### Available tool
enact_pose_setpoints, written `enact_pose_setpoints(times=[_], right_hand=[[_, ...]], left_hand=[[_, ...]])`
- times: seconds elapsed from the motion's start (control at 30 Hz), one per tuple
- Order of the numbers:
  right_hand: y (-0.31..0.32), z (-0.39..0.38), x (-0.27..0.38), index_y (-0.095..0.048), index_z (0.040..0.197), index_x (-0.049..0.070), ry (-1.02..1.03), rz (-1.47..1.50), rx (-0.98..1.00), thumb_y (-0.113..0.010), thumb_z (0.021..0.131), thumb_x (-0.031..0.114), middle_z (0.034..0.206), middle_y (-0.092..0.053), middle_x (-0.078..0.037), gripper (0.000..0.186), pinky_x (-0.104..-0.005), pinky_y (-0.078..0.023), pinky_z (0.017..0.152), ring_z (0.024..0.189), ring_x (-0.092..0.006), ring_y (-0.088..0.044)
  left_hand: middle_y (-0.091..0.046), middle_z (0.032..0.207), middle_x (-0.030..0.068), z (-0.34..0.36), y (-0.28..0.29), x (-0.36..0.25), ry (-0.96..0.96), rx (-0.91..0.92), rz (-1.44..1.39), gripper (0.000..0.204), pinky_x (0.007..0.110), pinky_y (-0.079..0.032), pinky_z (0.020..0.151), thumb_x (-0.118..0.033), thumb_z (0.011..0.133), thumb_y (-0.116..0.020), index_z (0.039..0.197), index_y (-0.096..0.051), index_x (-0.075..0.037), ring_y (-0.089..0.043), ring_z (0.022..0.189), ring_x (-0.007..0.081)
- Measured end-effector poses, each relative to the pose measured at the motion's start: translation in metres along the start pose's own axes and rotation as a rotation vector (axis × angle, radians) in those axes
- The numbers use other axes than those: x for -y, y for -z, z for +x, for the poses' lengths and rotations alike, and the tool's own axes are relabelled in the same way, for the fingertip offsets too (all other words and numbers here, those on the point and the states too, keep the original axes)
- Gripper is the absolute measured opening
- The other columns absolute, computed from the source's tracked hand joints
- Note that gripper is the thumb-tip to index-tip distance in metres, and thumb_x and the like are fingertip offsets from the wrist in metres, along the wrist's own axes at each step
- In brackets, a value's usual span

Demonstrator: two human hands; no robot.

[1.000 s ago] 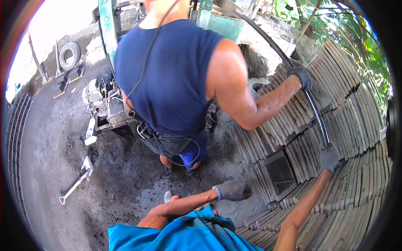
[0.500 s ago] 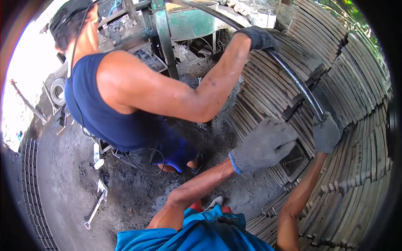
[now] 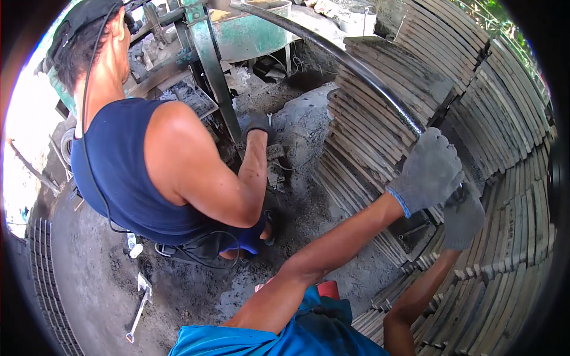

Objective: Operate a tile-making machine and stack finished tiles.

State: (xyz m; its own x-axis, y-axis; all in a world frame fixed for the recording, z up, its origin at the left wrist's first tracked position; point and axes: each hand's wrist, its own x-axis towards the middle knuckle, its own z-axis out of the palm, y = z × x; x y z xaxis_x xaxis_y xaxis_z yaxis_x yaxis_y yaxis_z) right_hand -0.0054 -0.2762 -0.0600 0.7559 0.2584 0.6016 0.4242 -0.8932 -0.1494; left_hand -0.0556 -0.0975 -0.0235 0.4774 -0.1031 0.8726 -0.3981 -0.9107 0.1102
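Note:
A long black metal bar point(image 3: 362, 71) runs from the green machine point(image 3: 249, 37) down to the right, toward me. Near its end my left hand point(image 3: 432, 169), in a grey knitted glove with a blue cuff, is wrapped round it. Just below, my right hand point(image 3: 464, 218), also in a grey glove, closes on the bar's tip, which is mostly hidden between the two hands. A co-worker point(image 3: 139, 172) in a dark blue sleeveless top stands at the left, a dark-gloved hand point(image 3: 259, 127) lowered beside the machine's post, off the bar.
Stacked wooden boards point(image 3: 380, 113) rise at the right, with further stacks point(image 3: 504, 237) beside my right arm. A shovel-like tool point(image 3: 140, 305) lies on the dusty floor point(image 3: 196, 302) at lower left. Ribbed dark racks point(image 3: 50, 285) line the left edge. A small wrench point(image 3: 269, 118) shows near the co-worker's hand.
My left hand has moved up and right and taken hold of the bar. The co-worker's hand has let go of the bar and dropped toward the machine. The bar's near end sits lower.

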Motion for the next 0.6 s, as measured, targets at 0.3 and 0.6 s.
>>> enact_pose_setpoints(times=[0.3,0.6], right_hand=[[-0.014,-0.006,-0.021,-0.068,0.122,0.004,0.252,0.220,-0.201,-0.077,0.072,0.020,0.107,-0.073,-0.017,0.053,-0.0395,-0.055,0.081,0.095,-0.0342,-0.072],[-0.014,-0.009,-0.013,-0.067,0.122,0.000,0.163,0.296,-0.139,-0.078,0.075,0.026,0.108,-0.073,-0.018,0.055,-0.0401,-0.055,0.082,0.097,-0.0337,-0.072]], left_hand=[[-0.055,0.060,0.0102,0.012,-0.032,-0.007,0.140,0.018,0.080,0.039,0.046,-0.040,0.074,-0.037,0.089,-0.059,0.064,-0.069,-0.009,-0.052,0.065,0.0294],[-0.058,0.063,0.0105,0.011,-0.033,-0.006,0.172,0.074,0.091,0.039,0.047,-0.040,0.074,-0.034,0.090,-0.056,0.062,-0.068,-0.010,-0.052,0.066,0.0290]])
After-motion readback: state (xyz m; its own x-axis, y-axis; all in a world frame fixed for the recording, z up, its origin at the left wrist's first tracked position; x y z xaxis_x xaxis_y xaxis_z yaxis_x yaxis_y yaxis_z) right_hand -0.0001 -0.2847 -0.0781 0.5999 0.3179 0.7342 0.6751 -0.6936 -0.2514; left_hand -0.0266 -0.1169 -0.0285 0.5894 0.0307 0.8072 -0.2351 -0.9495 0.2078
